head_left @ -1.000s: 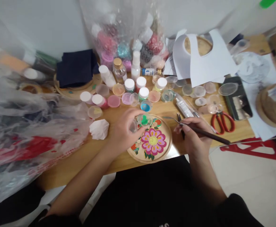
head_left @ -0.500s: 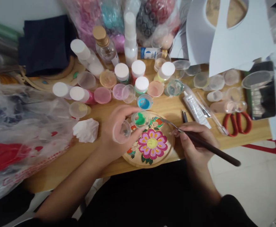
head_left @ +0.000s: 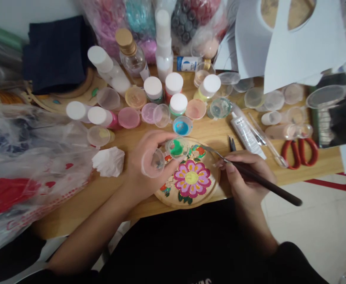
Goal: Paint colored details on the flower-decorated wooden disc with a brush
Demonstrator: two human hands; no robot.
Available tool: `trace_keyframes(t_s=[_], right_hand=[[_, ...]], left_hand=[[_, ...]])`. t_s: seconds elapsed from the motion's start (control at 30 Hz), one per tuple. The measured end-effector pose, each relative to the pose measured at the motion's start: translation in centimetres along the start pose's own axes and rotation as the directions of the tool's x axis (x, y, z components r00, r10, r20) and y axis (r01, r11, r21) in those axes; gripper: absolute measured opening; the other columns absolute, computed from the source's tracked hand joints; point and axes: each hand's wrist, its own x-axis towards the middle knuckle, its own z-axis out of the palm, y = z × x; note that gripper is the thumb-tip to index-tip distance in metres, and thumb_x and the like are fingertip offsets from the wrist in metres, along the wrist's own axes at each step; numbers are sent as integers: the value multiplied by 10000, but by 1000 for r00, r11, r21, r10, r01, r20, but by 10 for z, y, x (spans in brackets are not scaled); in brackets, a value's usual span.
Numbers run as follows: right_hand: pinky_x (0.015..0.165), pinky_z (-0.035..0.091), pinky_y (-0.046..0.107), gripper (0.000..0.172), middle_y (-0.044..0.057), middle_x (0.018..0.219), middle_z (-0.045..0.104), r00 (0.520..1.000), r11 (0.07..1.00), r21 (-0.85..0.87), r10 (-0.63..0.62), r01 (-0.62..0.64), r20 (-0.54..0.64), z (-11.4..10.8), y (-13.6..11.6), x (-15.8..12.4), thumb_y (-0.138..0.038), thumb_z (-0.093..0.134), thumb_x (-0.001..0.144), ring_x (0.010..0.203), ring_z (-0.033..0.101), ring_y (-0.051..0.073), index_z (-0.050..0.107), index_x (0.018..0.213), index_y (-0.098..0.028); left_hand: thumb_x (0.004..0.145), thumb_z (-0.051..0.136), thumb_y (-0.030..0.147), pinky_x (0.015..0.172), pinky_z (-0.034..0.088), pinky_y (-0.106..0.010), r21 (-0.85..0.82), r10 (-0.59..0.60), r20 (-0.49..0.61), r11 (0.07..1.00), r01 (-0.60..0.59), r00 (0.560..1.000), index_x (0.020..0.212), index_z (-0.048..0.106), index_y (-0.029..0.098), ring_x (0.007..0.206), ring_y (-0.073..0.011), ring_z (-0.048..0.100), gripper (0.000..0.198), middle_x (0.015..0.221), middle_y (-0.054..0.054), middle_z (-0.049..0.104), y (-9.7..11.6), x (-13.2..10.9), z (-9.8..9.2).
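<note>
My left hand (head_left: 149, 169) is closed around a small clear cup of green paint (head_left: 177, 147), whose hinged lid hangs open over the back of the hand. It holds the cup above the left part of a round wooden board (head_left: 214, 185). A pink flower (head_left: 192, 178) with a yellow centre, green leaves and orange buds outlined in gold decorate the board. Between the fingers of my right hand (head_left: 247, 177) is a dark-handled palette knife (head_left: 264, 182). Its thin metal tip is over the board's upper edge, close to an orange bud. Part of the board is hidden by my left hand.
Behind the board stand a cup of blue paint (head_left: 182, 126), white-capped paint jars (head_left: 178, 104) and other small cups. Crumpled tissue (head_left: 108, 161) lies to the left. On the right are a white tube (head_left: 248, 134), red-handled scissors (head_left: 299, 154) and a dark tray (head_left: 339, 126).
The palette knife's tip has shifted very slightly right. Both hands keep nearly the same pose, and the view has moved a little.
</note>
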Motion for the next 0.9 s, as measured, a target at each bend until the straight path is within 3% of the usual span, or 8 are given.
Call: trace_keyframes(t_s=[0.27,0.9], right_hand=[[596,566,301,104,-4,836,726,1000,1000,12,24,-24,-11,1,-3,0,-225,762,885,685,678,139,733,961,-289],[607,566,276,198,-8,856,730,998,997,45,-63,62,15,-1,4,1,-124,757,868,701,695,131,754,1006,-266]], left_hand=[[852,787,189,939,651,-417,-1,-14,-10,1000,14,1000,1163,649,287,1048,-219,739,354,1151,-28,749,1,-1,2],[843,792,181,882,644,-386,-58,8,-24,998,-10,1000,1178,642,250,1014,-200,739,373,1132,-30,734,-2,-1,3]])
